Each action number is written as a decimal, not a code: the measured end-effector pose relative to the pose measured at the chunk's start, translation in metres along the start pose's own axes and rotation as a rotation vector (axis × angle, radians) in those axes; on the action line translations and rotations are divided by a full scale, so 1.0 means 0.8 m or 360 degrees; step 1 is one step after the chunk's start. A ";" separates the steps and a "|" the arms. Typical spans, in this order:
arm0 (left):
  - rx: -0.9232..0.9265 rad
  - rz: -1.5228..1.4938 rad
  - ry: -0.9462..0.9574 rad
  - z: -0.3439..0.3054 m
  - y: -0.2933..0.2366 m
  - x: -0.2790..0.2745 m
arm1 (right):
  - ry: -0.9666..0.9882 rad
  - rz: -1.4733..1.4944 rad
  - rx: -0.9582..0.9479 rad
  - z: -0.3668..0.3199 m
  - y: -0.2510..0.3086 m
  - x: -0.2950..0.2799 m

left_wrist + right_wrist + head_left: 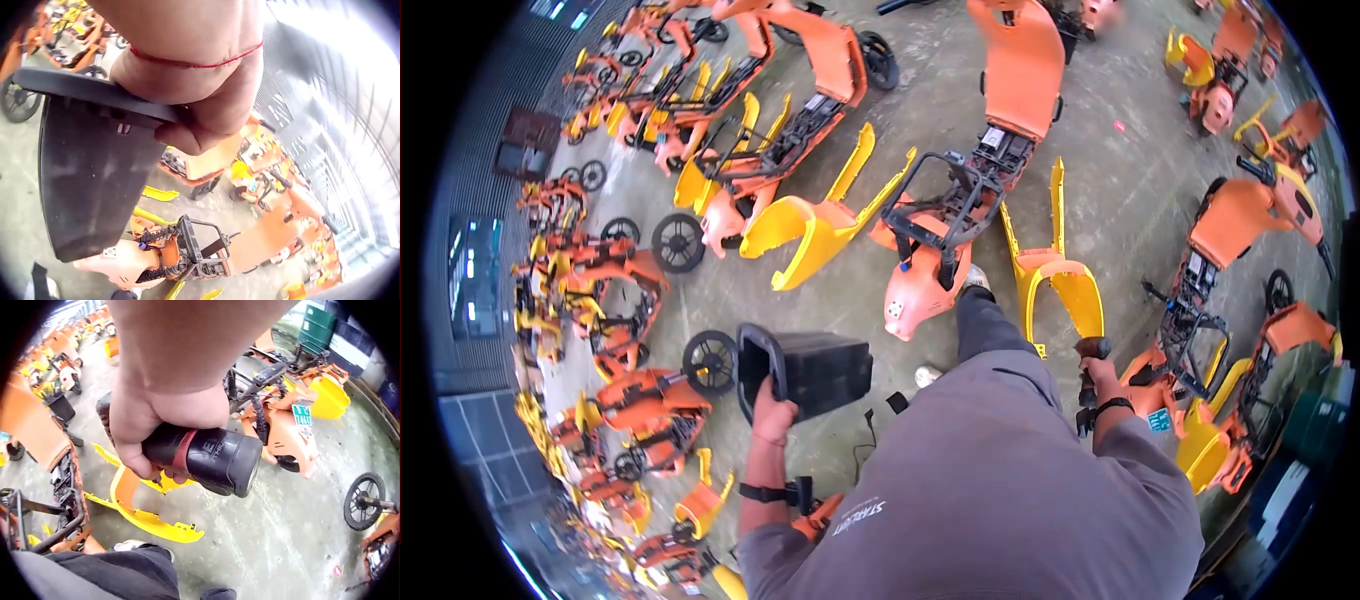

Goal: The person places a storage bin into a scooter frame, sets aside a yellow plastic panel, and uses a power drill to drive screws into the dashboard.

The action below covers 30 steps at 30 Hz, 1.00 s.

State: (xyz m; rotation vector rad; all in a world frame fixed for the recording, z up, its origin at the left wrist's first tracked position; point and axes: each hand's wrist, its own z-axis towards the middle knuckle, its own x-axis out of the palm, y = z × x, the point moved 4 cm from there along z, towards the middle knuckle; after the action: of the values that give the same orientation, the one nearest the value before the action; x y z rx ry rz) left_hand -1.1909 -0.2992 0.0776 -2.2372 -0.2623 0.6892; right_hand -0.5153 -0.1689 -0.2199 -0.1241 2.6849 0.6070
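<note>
My left hand [774, 412] grips the rim of a black plastic bin [825, 372], which hangs on its side at the left of the head view. In the left wrist view the thumb and fingers of the left hand [200, 106] wrap the rim of the bin [94, 175]. My right hand [1100, 372] holds a black cordless power tool [1092, 348] beside a yellow frame piece on the floor. In the right wrist view the fingers of the right hand [162, 419] curl round the tool's body [215, 456], its red band and rounded end showing.
Orange scooter bodies [1025, 80] without wheels stand in rows on the grey floor. A yellow frame piece [1072, 295] lies right of my feet, another [820, 235] further left. Loose black wheels [678, 243] lie at the left. Green and dark containers [1318, 425] line the right edge.
</note>
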 end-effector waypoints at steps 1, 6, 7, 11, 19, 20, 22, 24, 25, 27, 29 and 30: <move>-0.0008 0.0044 0.0099 0.019 -0.036 0.002 | -0.0051 -0.0009 0.0066 0.014 -0.011 -0.001; 0.0321 0.0521 0.0354 0.101 -0.201 0.036 | -0.0221 -0.0060 0.0357 0.052 -0.032 -0.026; 0.0506 0.0557 0.0474 0.129 -0.209 0.039 | -0.0238 -0.0005 0.0352 0.052 -0.024 -0.031; 0.1009 0.1281 0.0685 0.166 -0.320 0.119 | -0.0310 0.0088 0.0265 0.066 0.024 -0.037; 0.1631 0.2071 0.1473 0.243 -0.439 0.288 | -0.0085 0.0515 0.0058 0.015 0.175 -0.001; 0.1659 0.2066 0.1486 0.258 -0.443 0.303 | -0.0110 0.0561 0.0034 0.007 0.178 0.000; 0.1579 0.2197 0.1704 0.303 -0.422 0.338 | -0.0081 0.0573 0.0035 0.008 0.156 0.005; 0.1612 0.1896 0.1667 0.351 -0.433 0.355 | -0.0097 0.0691 -0.0137 -0.019 0.141 0.007; 0.1630 0.1968 0.1629 0.364 -0.437 0.368 | -0.0109 0.0719 -0.0067 -0.032 0.123 0.006; 0.1692 0.2019 0.1560 0.387 -0.447 0.393 | -0.0114 0.0681 0.0024 -0.048 0.075 -0.001; 0.1656 0.2179 0.1415 0.412 -0.459 0.422 | -0.0225 0.0707 0.0107 -0.067 0.020 -0.002; 0.1700 0.2150 0.1402 0.413 -0.468 0.432 | -0.0339 0.0780 0.0289 -0.083 -0.006 -0.002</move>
State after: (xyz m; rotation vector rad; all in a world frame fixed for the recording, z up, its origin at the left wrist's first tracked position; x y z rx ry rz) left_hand -1.0763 0.2951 0.0279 -1.1715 1.7237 0.2212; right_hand -0.5361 -0.2017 -0.1653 0.6268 2.5458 0.4746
